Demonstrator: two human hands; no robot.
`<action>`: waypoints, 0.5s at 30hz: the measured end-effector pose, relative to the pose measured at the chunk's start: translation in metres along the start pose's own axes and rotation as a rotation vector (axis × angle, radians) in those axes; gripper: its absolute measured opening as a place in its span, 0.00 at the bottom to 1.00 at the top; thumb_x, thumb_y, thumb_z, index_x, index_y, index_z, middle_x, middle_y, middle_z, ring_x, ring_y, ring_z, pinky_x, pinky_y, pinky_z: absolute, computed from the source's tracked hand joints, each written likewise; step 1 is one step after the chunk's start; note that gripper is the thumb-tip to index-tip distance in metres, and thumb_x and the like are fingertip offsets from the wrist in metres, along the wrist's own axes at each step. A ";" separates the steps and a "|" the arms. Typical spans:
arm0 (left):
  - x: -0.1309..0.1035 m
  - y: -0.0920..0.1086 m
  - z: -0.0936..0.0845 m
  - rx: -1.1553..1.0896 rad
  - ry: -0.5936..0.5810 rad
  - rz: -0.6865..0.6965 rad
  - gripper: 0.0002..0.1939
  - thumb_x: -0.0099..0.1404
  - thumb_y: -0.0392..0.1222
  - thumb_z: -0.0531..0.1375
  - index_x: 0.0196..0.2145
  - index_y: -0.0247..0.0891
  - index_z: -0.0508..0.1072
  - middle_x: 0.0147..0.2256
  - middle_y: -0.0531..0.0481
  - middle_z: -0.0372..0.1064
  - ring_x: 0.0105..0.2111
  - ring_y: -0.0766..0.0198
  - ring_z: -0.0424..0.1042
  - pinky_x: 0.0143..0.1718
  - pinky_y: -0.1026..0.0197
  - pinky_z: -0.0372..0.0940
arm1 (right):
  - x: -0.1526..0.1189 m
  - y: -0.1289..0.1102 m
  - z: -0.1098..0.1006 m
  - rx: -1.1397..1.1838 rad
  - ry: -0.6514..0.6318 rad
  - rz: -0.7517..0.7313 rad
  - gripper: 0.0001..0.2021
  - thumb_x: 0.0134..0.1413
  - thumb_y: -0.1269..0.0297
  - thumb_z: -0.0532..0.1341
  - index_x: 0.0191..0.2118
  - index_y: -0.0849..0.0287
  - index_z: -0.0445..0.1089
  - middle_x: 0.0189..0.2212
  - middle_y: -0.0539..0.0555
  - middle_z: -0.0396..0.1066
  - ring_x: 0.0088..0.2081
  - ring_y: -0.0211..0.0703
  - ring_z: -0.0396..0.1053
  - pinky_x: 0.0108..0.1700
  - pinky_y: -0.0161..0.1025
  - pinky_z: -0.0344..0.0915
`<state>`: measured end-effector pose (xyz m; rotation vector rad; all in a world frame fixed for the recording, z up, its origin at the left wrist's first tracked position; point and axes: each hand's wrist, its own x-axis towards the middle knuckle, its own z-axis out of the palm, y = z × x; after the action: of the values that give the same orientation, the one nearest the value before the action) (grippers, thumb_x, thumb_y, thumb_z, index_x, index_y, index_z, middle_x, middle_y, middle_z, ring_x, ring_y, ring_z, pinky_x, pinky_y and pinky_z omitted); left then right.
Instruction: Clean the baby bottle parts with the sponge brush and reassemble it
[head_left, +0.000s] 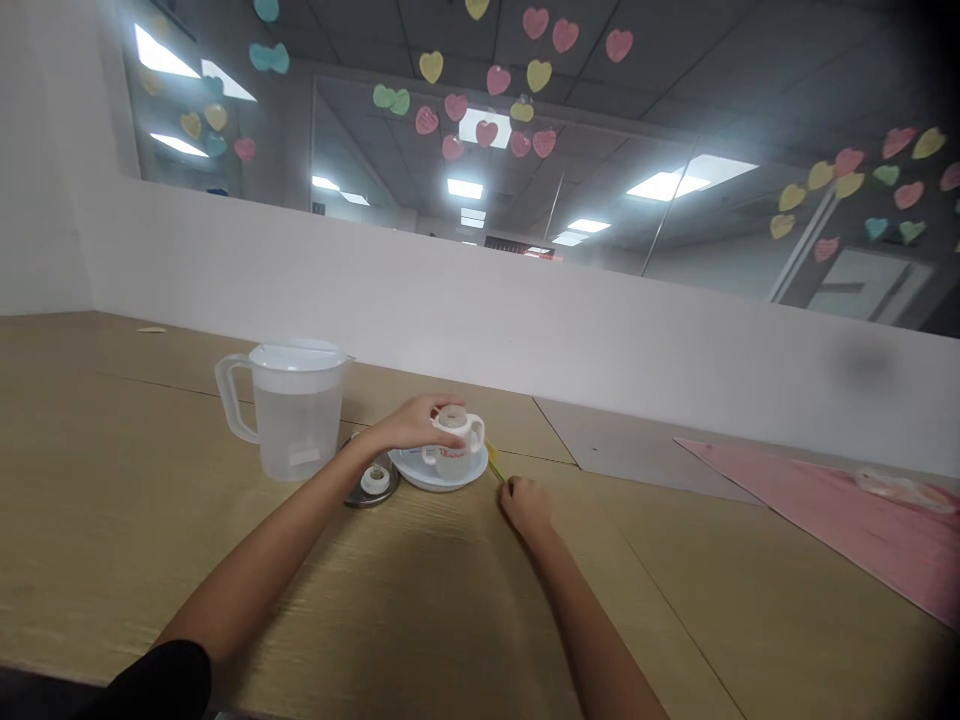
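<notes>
Together we look down at a pale wooden worktop (150,520) that fills the lower half of the frame. Just left of centre, our left hand (409,425) curls over the top of a small white handled cup (456,445), fingers pressed onto its rim and lid-like top. The cup stands on a small white round saucer (420,472).

Our right hand (527,503) rests on the worktop a little to the lower right of the saucer, loosely closed; a thin yellow stick-like thing (493,462) lies between it and the saucer, and we cannot tell whether the fingers pinch its end.

Left of the cup stands a clear plastic lidded pitcher (292,410), holding what looks like water. Between pitcher and saucer lies a dark round metal disc (360,495) with a small white cap (375,480) on it. A pink sheet (840,515) lies at the right edge.

We judge the risks to be these: the cup is gripped from above only, so a tilt could slide it off the saucer, and our left forearm passes near the pitcher and could nudge it.
</notes>
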<state>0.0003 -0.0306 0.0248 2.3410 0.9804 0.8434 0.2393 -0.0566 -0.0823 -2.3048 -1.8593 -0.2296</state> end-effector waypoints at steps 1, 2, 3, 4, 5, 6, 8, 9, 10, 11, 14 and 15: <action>-0.004 0.007 0.000 -0.007 -0.079 0.013 0.35 0.50 0.53 0.62 0.55 0.42 0.64 0.51 0.49 0.66 0.46 0.59 0.68 0.43 0.63 0.63 | 0.000 -0.001 0.001 0.002 -0.011 -0.007 0.16 0.57 0.64 0.49 0.36 0.63 0.73 0.35 0.64 0.74 0.38 0.47 0.72 0.34 0.36 0.59; -0.008 0.013 0.000 0.007 -0.152 0.029 0.35 0.50 0.53 0.62 0.55 0.44 0.63 0.50 0.50 0.67 0.46 0.59 0.68 0.42 0.64 0.63 | 0.000 -0.002 0.001 0.004 -0.020 -0.013 0.16 0.57 0.64 0.49 0.36 0.63 0.73 0.36 0.64 0.74 0.38 0.47 0.72 0.34 0.36 0.59; -0.011 0.019 0.002 0.034 -0.211 0.047 0.35 0.50 0.53 0.63 0.56 0.45 0.63 0.49 0.51 0.68 0.45 0.60 0.68 0.41 0.65 0.63 | 0.000 -0.002 0.001 0.007 -0.028 -0.016 0.16 0.57 0.64 0.50 0.36 0.63 0.73 0.36 0.64 0.74 0.38 0.47 0.72 0.34 0.36 0.59; -0.015 0.024 0.004 0.068 -0.261 0.065 0.36 0.49 0.52 0.64 0.56 0.45 0.62 0.48 0.52 0.68 0.44 0.60 0.69 0.41 0.65 0.63 | 0.000 -0.003 0.001 0.010 -0.035 -0.017 0.15 0.57 0.64 0.50 0.36 0.63 0.73 0.36 0.64 0.74 0.39 0.47 0.72 0.35 0.36 0.59; -0.018 0.027 0.007 0.105 -0.303 0.084 0.37 0.48 0.50 0.64 0.56 0.46 0.62 0.47 0.52 0.68 0.44 0.59 0.69 0.41 0.65 0.62 | 0.000 -0.003 0.001 0.014 -0.042 -0.017 0.15 0.57 0.64 0.51 0.36 0.63 0.73 0.36 0.64 0.74 0.39 0.47 0.72 0.35 0.36 0.59; -0.020 0.030 0.010 0.145 -0.338 0.103 0.37 0.47 0.49 0.65 0.55 0.45 0.62 0.46 0.51 0.68 0.43 0.59 0.69 0.40 0.65 0.62 | 0.000 -0.003 0.001 0.018 -0.048 -0.017 0.14 0.56 0.64 0.51 0.36 0.63 0.73 0.36 0.64 0.74 0.39 0.47 0.72 0.34 0.35 0.59; -0.022 0.032 0.018 0.227 -0.394 0.136 0.36 0.45 0.47 0.65 0.54 0.45 0.63 0.45 0.51 0.69 0.43 0.57 0.69 0.40 0.64 0.61 | -0.001 -0.004 0.001 0.028 -0.058 -0.018 0.13 0.56 0.64 0.52 0.36 0.63 0.73 0.36 0.63 0.74 0.38 0.47 0.72 0.34 0.35 0.59; -0.022 0.032 0.021 0.268 -0.413 0.149 0.35 0.45 0.46 0.65 0.53 0.44 0.64 0.45 0.50 0.69 0.43 0.57 0.69 0.39 0.63 0.61 | -0.001 -0.004 0.001 0.031 -0.064 -0.019 0.13 0.55 0.64 0.52 0.36 0.63 0.72 0.36 0.63 0.74 0.38 0.47 0.72 0.33 0.35 0.58; -0.022 0.031 0.024 0.305 -0.426 0.159 0.34 0.45 0.46 0.64 0.52 0.44 0.64 0.45 0.50 0.69 0.43 0.56 0.68 0.39 0.63 0.61 | -0.002 -0.005 0.000 0.037 -0.064 -0.021 0.13 0.56 0.63 0.52 0.37 0.62 0.72 0.36 0.62 0.74 0.38 0.47 0.72 0.33 0.35 0.58; -0.021 0.030 0.026 0.337 -0.432 0.166 0.33 0.46 0.46 0.64 0.52 0.44 0.65 0.45 0.49 0.69 0.43 0.56 0.68 0.39 0.63 0.61 | -0.002 -0.006 0.000 0.048 -0.053 -0.022 0.13 0.56 0.63 0.52 0.38 0.62 0.72 0.37 0.62 0.74 0.39 0.46 0.72 0.34 0.35 0.58; -0.019 0.026 0.031 0.402 -0.443 0.166 0.33 0.45 0.48 0.64 0.51 0.42 0.65 0.45 0.48 0.69 0.43 0.56 0.68 0.39 0.63 0.61 | -0.004 -0.009 -0.002 0.121 0.050 -0.011 0.16 0.59 0.63 0.48 0.45 0.62 0.69 0.40 0.61 0.73 0.40 0.43 0.71 0.35 0.34 0.58; -0.019 0.025 0.032 0.417 -0.449 0.158 0.33 0.45 0.49 0.65 0.50 0.42 0.65 0.45 0.48 0.69 0.43 0.56 0.68 0.38 0.63 0.61 | -0.004 -0.010 -0.004 0.156 0.096 -0.003 0.16 0.60 0.64 0.47 0.47 0.61 0.68 0.41 0.60 0.73 0.40 0.43 0.71 0.36 0.34 0.57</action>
<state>0.0231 -0.0661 0.0109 2.8140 0.8405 0.1430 0.2288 -0.0592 -0.0794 -2.1487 -1.7684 -0.1846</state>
